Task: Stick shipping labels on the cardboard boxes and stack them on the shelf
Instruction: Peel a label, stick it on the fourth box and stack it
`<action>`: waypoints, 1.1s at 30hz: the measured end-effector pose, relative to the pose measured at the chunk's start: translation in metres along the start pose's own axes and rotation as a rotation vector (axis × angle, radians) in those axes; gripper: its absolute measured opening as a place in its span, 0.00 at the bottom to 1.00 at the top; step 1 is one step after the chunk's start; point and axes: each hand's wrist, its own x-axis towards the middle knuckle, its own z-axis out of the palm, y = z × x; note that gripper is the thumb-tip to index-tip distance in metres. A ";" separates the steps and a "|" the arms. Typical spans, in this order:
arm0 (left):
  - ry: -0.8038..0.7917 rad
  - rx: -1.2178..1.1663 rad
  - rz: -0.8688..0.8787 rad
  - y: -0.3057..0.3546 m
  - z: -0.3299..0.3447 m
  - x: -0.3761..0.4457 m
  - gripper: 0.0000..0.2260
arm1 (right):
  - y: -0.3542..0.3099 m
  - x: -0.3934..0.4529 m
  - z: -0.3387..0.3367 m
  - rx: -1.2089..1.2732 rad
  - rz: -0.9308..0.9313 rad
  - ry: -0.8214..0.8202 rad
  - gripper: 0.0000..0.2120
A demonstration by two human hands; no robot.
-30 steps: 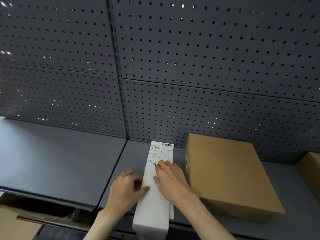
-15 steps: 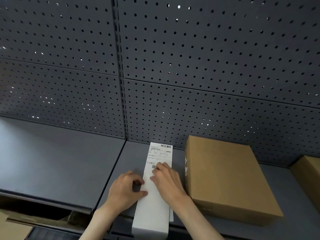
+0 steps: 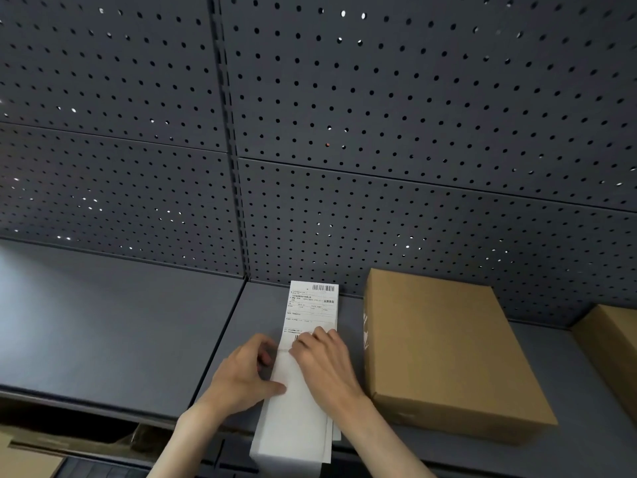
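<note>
The grey shelf (image 3: 113, 326) runs the width of the view, backed by a perforated panel (image 3: 413, 132) with a vertical upright (image 3: 227, 139) dividing it; the left bay of the shelf lies bare from the upright to the frame's edge, and its front lip crosses the lower left. A strip of bare shelf separates the label stack (image 3: 300, 408) from a brown cardboard box (image 3: 448, 353) lying flat on the right, its back edge near the panel and its front corner near the shelf's lip. A second box (image 3: 613, 343) is cut off at the right edge, apart from the first. Below the lip at lower left, more brown cardboard (image 3: 27, 464) shows dimly. The stack is a long, narrow white pile lying front to back, its near end overhanging the lip; the top label (image 3: 312, 305) carries a barcode and small printed lines at its far end, and the nearer part is blank white. The left hand (image 3: 248, 374) rests at the stack's left edge, thumb pressed on top and fingers curled down beside it, so its grip clasps the stack. The right hand (image 3: 327, 360) lies on top, fingertips bent and pinching at the label's printed part near a small barcode.
</note>
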 end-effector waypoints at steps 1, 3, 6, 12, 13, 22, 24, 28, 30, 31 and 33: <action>0.025 -0.010 0.001 0.002 0.000 0.000 0.23 | 0.001 -0.001 0.001 -0.002 -0.002 0.006 0.10; 0.085 -0.065 0.022 0.007 0.002 0.000 0.19 | 0.001 -0.003 -0.001 0.013 -0.007 0.046 0.11; 0.093 -0.282 0.057 0.016 0.005 0.002 0.14 | 0.001 -0.006 -0.007 0.073 -0.007 0.142 0.08; 0.052 -0.642 0.130 0.017 0.009 -0.002 0.05 | 0.004 -0.010 -0.025 0.159 -0.017 0.230 0.04; 0.064 -0.656 0.138 0.017 0.010 -0.003 0.08 | 0.004 -0.010 -0.028 0.210 -0.002 0.238 0.03; 0.072 -0.669 0.210 0.018 0.011 -0.002 0.07 | 0.005 -0.002 -0.041 0.347 0.001 0.205 0.05; 0.081 -0.672 0.225 0.016 0.011 -0.002 0.05 | 0.004 -0.001 -0.042 0.319 -0.016 0.192 0.05; 0.123 -0.690 0.216 0.016 0.011 -0.003 0.06 | -0.001 -0.001 -0.043 0.339 0.004 0.167 0.06; 0.122 -0.730 0.176 0.016 0.012 -0.005 0.07 | -0.004 0.000 -0.046 0.441 0.101 0.148 0.08; 0.111 -0.760 0.144 0.017 0.011 -0.007 0.08 | -0.004 0.001 -0.048 0.494 0.156 0.139 0.08; 0.080 -0.822 0.072 0.014 0.011 -0.009 0.07 | -0.004 0.004 -0.052 0.591 0.253 0.144 0.08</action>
